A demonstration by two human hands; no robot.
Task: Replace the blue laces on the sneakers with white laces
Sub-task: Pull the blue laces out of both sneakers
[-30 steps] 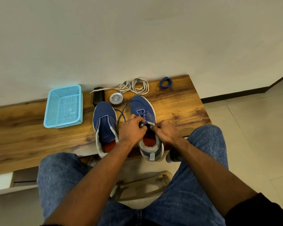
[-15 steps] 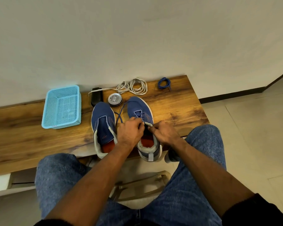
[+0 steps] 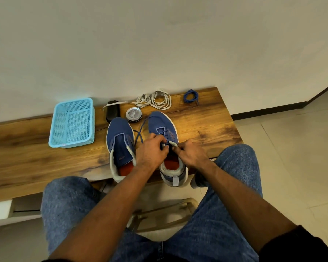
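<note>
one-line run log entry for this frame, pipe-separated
step: unlacing right sneaker | left hand: pinching blue lace | right hand: gripping shoe collar | left sneaker: laceless | white laces: unused

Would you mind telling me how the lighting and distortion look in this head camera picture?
Head view: wide-angle bending curves the long wooden bench and wall line; even, soft light, a mild sheen on the wood right of the right-hand blue sneaker; the round metal tin glints faintly; focus looks sharp throughout.
</note>
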